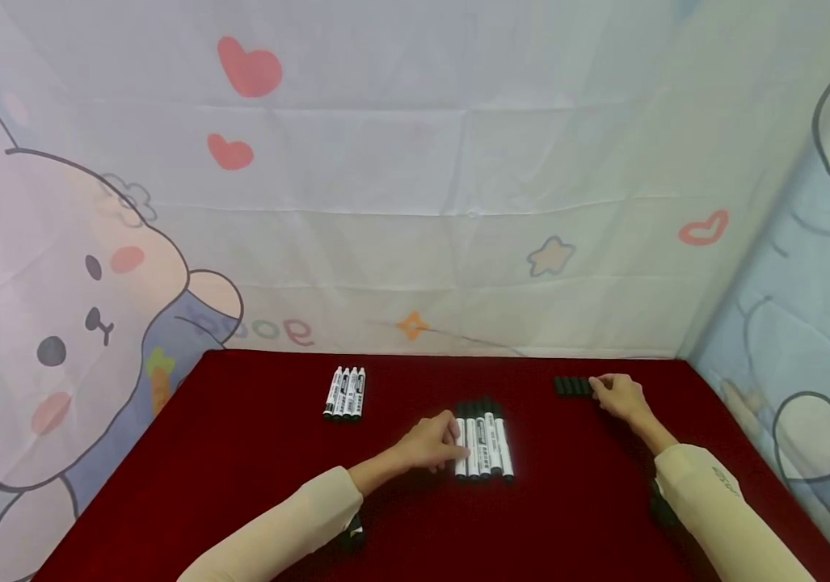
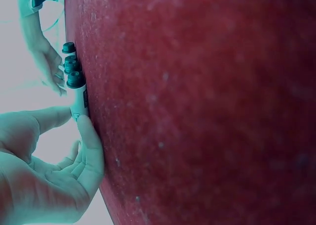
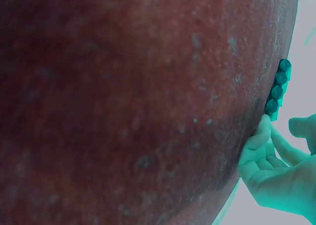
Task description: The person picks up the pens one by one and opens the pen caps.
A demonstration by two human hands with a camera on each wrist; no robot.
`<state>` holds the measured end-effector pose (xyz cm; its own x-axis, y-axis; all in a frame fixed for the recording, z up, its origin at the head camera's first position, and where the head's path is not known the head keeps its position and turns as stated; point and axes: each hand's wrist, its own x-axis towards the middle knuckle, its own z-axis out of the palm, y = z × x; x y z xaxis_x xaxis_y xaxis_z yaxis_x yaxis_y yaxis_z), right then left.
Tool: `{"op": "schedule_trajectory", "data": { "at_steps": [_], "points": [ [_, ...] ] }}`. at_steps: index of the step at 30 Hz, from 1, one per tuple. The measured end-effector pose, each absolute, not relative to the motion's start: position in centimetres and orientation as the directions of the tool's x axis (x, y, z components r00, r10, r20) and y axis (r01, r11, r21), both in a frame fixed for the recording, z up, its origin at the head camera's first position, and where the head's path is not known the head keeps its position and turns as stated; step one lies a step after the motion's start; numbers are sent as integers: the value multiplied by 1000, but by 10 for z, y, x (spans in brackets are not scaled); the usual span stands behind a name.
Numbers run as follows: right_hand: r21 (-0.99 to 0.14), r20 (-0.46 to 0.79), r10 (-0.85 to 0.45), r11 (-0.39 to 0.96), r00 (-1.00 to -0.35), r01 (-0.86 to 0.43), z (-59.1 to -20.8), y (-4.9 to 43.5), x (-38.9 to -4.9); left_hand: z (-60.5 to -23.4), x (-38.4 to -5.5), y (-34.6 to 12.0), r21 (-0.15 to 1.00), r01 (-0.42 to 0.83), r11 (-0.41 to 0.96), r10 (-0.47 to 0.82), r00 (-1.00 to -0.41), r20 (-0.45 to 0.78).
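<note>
In the head view, several white markers with black caps (image 1: 483, 440) lie side by side in the middle of the red tabletop. My left hand (image 1: 429, 440) pinches the leftmost one between thumb and index finger; the left wrist view shows these fingers on either side of the nearest marker (image 2: 78, 99). Farther right, a short row of black marker caps (image 1: 570, 386) lies on the cloth. At its right end is my right hand (image 1: 618, 396). The right wrist view shows its index fingertip (image 3: 265, 123) right at the nearest cap (image 3: 272, 106), with the thumb standing apart.
Several white markers without caps (image 1: 345, 394) lie in a neat row at the back left, pale tips pointing away. Red cloth (image 1: 240, 453) covers the table. A printed curtain (image 1: 415, 178) hangs behind its back edge. Dark devices show beneath both sleeves.
</note>
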<state>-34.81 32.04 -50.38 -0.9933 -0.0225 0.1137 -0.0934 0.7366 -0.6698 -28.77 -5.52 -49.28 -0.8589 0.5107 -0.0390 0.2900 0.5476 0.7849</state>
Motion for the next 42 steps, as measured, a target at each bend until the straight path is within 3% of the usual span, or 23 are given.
{"op": "schedule_trajectory", "data": {
  "at_steps": [7, 17, 35, 42],
  "points": [
    [-677, 102, -40, 729, -994, -99, -503, 323, -341, -494, -285, -56, 837, 235, 494, 489, -871, -45],
    [-662, 75, -147, 733, -986, -160, -493, 321, -324, -489, -283, -60, 828, 134, 545, 418, -899, -130],
    [-737, -76, -317, 657, -946, -160, -468, 291, -299, -481, -285, -79, 678, 188, 711, 382, -912, -149],
    [-766, -104, -360, 624, -927, -156, -468, 278, -293, -480, -284, -94, 776, 138, 615, 408, -898, -164]
  ]
}}
